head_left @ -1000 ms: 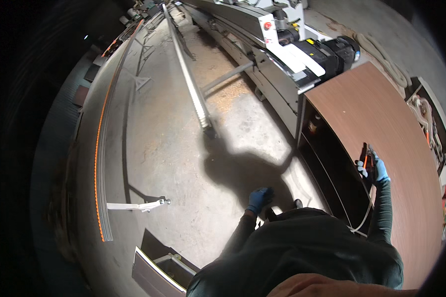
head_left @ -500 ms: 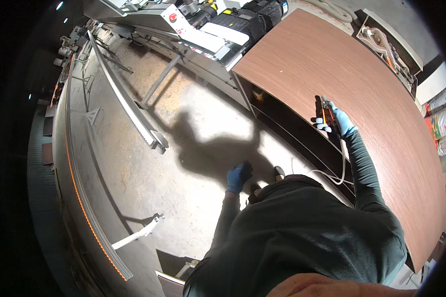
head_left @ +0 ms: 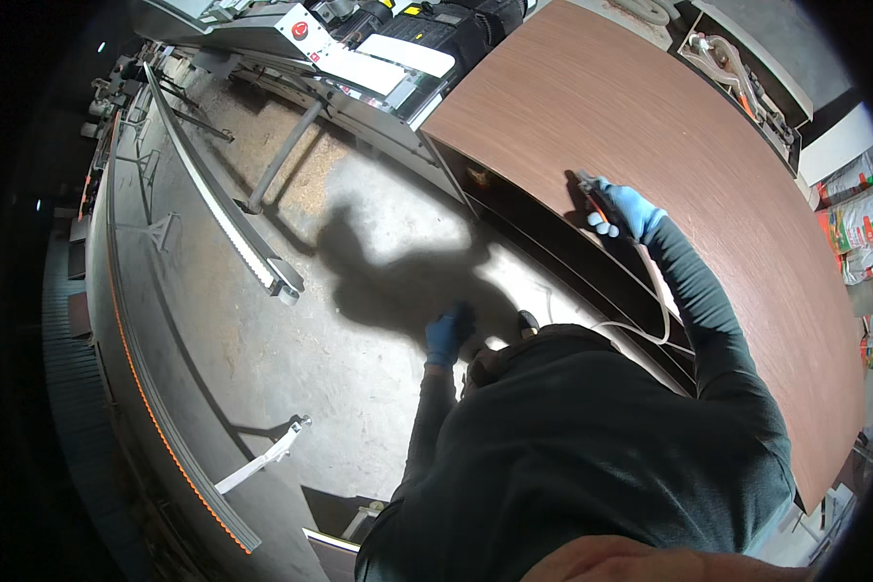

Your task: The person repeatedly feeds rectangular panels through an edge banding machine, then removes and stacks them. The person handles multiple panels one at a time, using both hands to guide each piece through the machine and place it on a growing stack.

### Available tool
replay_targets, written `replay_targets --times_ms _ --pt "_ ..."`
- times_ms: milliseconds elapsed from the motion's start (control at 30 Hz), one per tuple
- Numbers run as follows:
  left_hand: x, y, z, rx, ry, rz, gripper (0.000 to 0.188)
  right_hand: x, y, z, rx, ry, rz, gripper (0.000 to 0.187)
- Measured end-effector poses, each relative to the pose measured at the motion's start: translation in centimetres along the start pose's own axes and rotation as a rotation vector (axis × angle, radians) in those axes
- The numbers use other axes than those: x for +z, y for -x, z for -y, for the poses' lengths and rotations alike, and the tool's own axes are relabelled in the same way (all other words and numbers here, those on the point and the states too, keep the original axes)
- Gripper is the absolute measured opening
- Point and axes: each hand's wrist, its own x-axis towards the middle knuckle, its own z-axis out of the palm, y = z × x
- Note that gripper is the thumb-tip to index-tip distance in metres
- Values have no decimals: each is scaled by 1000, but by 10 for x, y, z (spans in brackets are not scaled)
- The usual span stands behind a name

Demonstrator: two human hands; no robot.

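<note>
My right hand (head_left: 630,209), in a light blue glove, is wrapped round a dark air blow gun (head_left: 592,197) with an orange part. It is over the near edge of a brown wood-grain panel (head_left: 737,252). From the gun's handle a pale hose (head_left: 662,296) loops down past the panel edge toward my body. My left hand (head_left: 446,337), in a darker blue glove, hangs low over the concrete floor, apart from any object. Its fingers are lost in shadow.
A machine (head_left: 398,63) with a red button stands beyond the panel's left end. At left are a long rail (head_left: 209,184) and a white support arm (head_left: 262,458). A tray of hoses and tools (head_left: 747,82) lies at the far right, near several bags (head_left: 854,218). Sawdust covers part of the floor.
My right hand has moved left with the blow gun, which is now tilted more to the left. My left hand has shifted slightly left, and the whole view has shifted a little.
</note>
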Motion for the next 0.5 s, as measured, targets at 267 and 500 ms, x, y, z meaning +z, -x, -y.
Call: replay_targets --times_ms 267,500 --pt "17 5 26 244 -508 -39 44 30 -20 5 -34 -341 -50 40" --pt "30 25 23 -43 21 -233 29 25 -19 -26 -77 -245 82 47"
